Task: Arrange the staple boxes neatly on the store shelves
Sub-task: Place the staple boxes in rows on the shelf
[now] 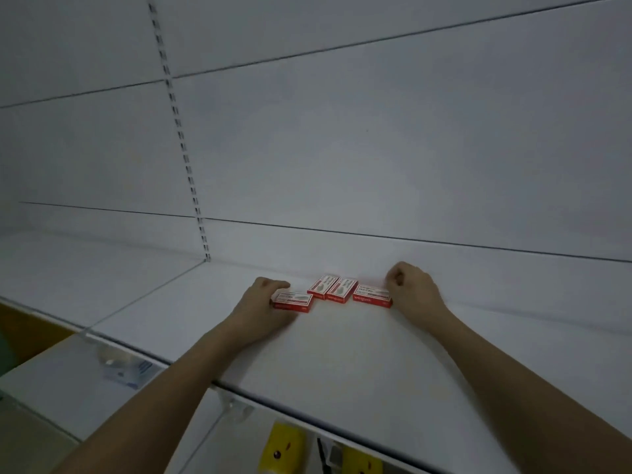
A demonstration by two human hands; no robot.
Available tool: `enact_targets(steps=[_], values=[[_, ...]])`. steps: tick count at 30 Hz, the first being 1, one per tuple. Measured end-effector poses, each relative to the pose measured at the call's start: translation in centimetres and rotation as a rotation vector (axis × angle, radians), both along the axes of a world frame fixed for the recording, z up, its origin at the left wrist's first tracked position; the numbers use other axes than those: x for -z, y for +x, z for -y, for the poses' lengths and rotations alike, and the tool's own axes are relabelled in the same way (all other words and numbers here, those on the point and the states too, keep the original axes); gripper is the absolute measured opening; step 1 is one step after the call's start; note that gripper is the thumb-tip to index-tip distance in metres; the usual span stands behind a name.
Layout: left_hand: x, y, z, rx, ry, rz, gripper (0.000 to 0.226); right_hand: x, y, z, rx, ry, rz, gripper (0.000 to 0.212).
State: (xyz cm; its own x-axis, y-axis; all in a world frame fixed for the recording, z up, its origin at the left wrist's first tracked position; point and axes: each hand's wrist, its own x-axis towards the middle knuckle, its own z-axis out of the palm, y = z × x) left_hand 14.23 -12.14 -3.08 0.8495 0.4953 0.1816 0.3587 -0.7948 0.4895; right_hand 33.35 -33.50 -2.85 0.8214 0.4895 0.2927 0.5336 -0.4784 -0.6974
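A shop: white slotted-upright shelving point(342, 354) with a clear price-label strip point(123, 367) on its front edge.

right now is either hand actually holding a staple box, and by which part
The left hand grips the leftmost staple box at its left end. The right hand is curled beside the rightmost staple box, touching its right end; whether it grips it cannot be told.
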Motion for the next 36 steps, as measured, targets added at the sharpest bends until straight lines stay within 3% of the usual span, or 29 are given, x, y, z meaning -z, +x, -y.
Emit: enact_targets(steps=[6,8,10,13,18,23,26,36], values=[[-2.1,3.9,-3.4,0.326,-0.075,-0.223,0.040,-0.3,-0.6,-0.7,-0.031,-0.300,-0.020,0.029],[-2.1,4.4,-3.8,0.368,-0.119,-0.211,0.040,-1.5,-0.8,-1.0,-0.071,-0.447,-0.102,0.048],[-1.2,4.2,-4.4,0.358,-0.203,-0.082,0.035,-1.3,-1.3,-1.5,-0.058,-0.513,-0.093,0.057],[-0.7,4.2,-5.0,0.371,-0.230,0.097,0.030,0.1,-1.5,-1.6,-0.003,-0.395,-0.012,0.045],[-0.3,4.7,-3.9,0.428,-0.219,0.251,0.034,-0.5,-1.6,-0.6,-0.103,-0.318,0.049,0.030],[-0.3,4.8,-4.3,0.395,-0.321,0.404,0.045,-1.2,-2.8,-0.3,-0.110,-0.079,0.046,0.027],[-0.4,4.8,-4.3,0.400,-0.223,0.502,0.048,-1.8,-3.5,-1.0,-0.139,0.025,0.065,0.032],[0.0,4.9,-4.9,0.355,-0.192,0.481,0.051,-1.7,-4.0,-1.5,-0.129,0.172,0.058,0.039]])
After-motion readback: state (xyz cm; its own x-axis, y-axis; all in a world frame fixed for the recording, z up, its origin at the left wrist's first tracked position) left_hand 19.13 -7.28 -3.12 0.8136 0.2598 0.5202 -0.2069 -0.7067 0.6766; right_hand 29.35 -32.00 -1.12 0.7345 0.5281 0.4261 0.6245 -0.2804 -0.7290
